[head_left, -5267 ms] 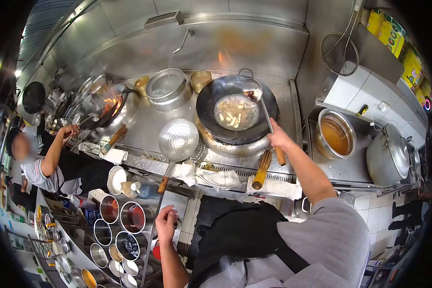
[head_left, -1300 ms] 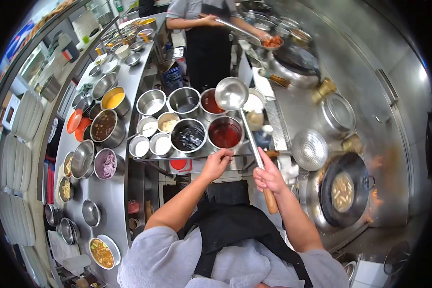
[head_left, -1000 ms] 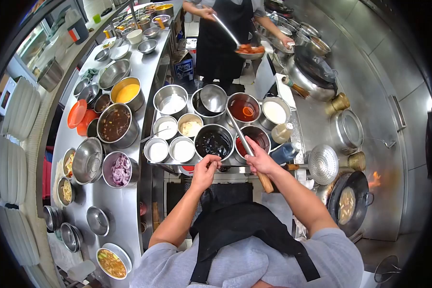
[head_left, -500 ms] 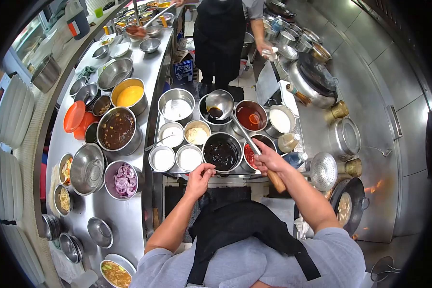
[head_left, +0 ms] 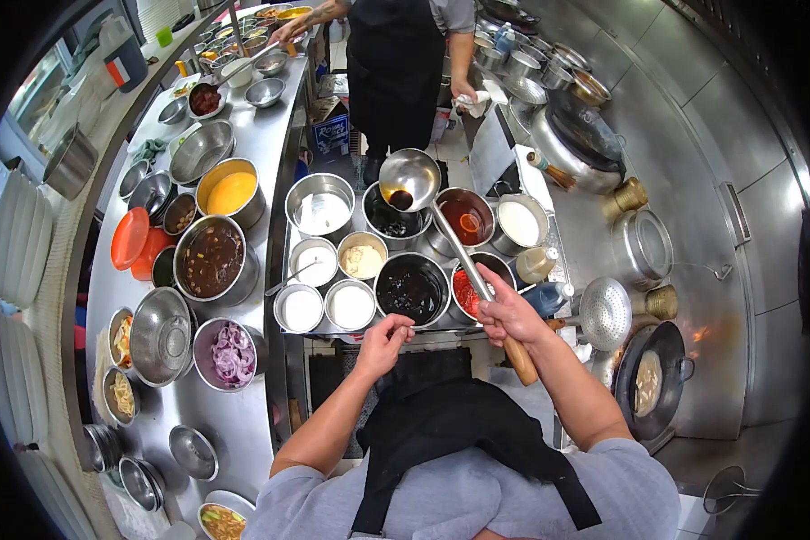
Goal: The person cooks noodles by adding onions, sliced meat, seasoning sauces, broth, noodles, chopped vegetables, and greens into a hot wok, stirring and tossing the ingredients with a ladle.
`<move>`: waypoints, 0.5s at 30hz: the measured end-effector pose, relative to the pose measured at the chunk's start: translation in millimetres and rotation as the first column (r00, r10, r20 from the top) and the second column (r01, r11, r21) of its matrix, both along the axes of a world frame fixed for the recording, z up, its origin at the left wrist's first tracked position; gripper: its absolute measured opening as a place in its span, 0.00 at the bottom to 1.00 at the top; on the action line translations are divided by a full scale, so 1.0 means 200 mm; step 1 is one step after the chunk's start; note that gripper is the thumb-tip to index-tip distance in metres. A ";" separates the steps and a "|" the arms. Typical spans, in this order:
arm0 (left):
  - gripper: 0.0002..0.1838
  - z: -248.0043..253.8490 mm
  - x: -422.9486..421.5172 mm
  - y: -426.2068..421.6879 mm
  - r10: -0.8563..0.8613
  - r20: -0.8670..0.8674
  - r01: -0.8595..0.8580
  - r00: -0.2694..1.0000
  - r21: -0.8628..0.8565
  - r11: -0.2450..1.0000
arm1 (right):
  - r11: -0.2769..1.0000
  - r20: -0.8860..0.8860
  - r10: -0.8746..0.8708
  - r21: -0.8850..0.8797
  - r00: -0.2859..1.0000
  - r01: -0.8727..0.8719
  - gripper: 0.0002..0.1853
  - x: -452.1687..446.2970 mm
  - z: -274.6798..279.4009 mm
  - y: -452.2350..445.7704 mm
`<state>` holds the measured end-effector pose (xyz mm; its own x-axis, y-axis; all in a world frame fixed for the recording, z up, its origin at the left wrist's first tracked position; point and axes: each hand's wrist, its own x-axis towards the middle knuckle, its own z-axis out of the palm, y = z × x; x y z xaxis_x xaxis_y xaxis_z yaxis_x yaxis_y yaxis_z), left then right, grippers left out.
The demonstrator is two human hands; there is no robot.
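My right hand [head_left: 510, 312] is wrapped around the wooden-ended handle of a large steel ladle [head_left: 411, 171]. The ladle's bowl, with a little dark liquid in it, is over the far row of pots, partly above a pot of dark sauce [head_left: 394, 222]. My left hand [head_left: 385, 345] has its fingers curled together beside the near rim of another pot of black sauce [head_left: 412, 292]; no object shows in it. Around them stand a pot of red-brown liquid [head_left: 467, 219], a pot of red sauce [head_left: 465, 292], a pale paste [head_left: 364, 261] and white powders [head_left: 351, 304].
Left counter holds a brown sauce pot [head_left: 210, 258], yellow liquid [head_left: 232, 191], sliced onions [head_left: 231, 354] and a colander [head_left: 163, 337]. To the right, a wok [head_left: 652, 376] sits near flames beside a perforated skimmer [head_left: 606, 313]. A co-worker [head_left: 396, 72] stands ahead, holding a long ladle and a cloth.
The ladle's bowl has shifted slightly up and left, tilting more. My hands are slightly lower in view. The co-worker's ladle has moved left and down over the counter.
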<state>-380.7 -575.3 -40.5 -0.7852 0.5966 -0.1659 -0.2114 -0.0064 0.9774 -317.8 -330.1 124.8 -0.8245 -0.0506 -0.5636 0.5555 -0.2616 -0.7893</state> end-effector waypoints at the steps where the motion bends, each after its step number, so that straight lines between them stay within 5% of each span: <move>1: 0.09 -0.01 0.00 0.01 -0.007 0.000 0.007 1.000 -0.001 1.000 | 1.000 0.000 -0.007 -0.001 1.000 0.007 0.41 0.00 -0.01 0.00; 5: 0.08 0.00 0.00 0.06 -0.069 0.009 0.069 0.998 -0.006 0.998 | 0.973 -0.061 -0.017 -0.233 0.998 0.002 0.38 0.00 -0.10 0.03; 8: 0.09 -0.02 -0.01 0.13 -0.136 -0.002 0.136 0.991 -0.004 0.991 | 0.781 -0.006 -0.155 -0.613 0.988 0.119 0.36 0.03 -0.13 0.01; 15: 0.21 -0.07 0.01 0.46 -0.405 -0.029 0.406 0.914 0.073 0.911 | 0.732 -0.185 -0.350 -0.666 0.918 0.145 0.37 0.62 0.01 0.22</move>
<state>-379.6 -483.2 -55.0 -0.4750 0.8743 -0.0995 -0.1989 0.0035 0.9800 -194.4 -285.3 127.3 -0.9722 -0.0775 -0.2210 0.1811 -0.8473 -0.4994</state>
